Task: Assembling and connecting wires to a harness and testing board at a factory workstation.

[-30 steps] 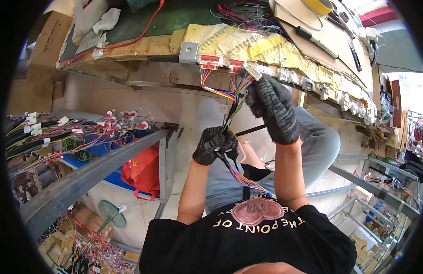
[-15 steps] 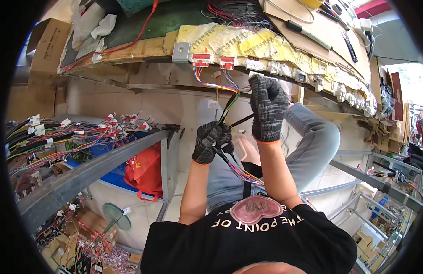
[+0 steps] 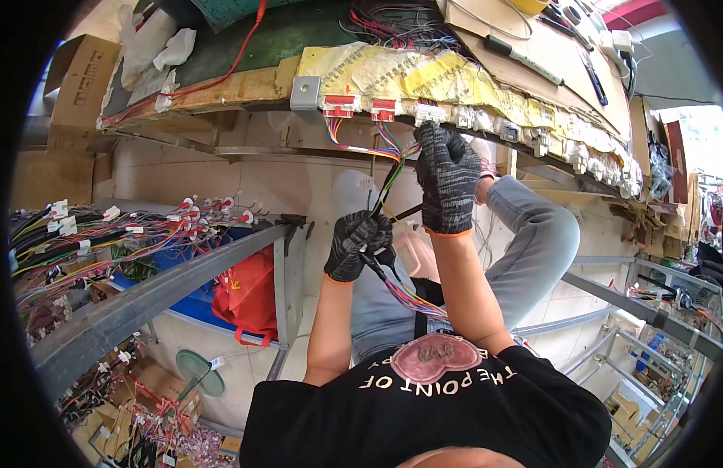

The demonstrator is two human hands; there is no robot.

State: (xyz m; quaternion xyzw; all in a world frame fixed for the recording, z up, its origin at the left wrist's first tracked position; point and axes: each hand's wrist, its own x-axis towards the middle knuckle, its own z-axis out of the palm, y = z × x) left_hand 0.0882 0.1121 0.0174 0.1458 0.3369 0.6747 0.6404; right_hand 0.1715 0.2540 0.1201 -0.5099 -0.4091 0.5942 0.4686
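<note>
My left hand (image 3: 358, 245), in a dark grey knit glove, is closed around a wiring harness (image 3: 389, 183) below the bench edge. The harness's multicoloured wires fan up to two red-and-white connectors (image 3: 341, 107) on the edge, and its lower strands hang toward my lap. My right hand (image 3: 449, 183), gloved alike, is raised to the bench edge. Its fingers pinch the lower side of a white connector (image 3: 429, 115), just right of the red-and-white pair; the fingertips are partly hidden behind the glove.
Along the yellow-taped bench edge (image 3: 361, 70) sit several more white connectors (image 3: 506, 129) to the right. A marker (image 3: 525, 61) lies on a board above. Bundled wires (image 3: 104, 234) rest on a metal rack at left, near a red bag (image 3: 248, 296). Another metal frame (image 3: 650, 312) stands right.
My right hand has moved slightly up and left, bringing the white connector against the bench edge. My left hand keeps its hold on the harness, nearly still.
</note>
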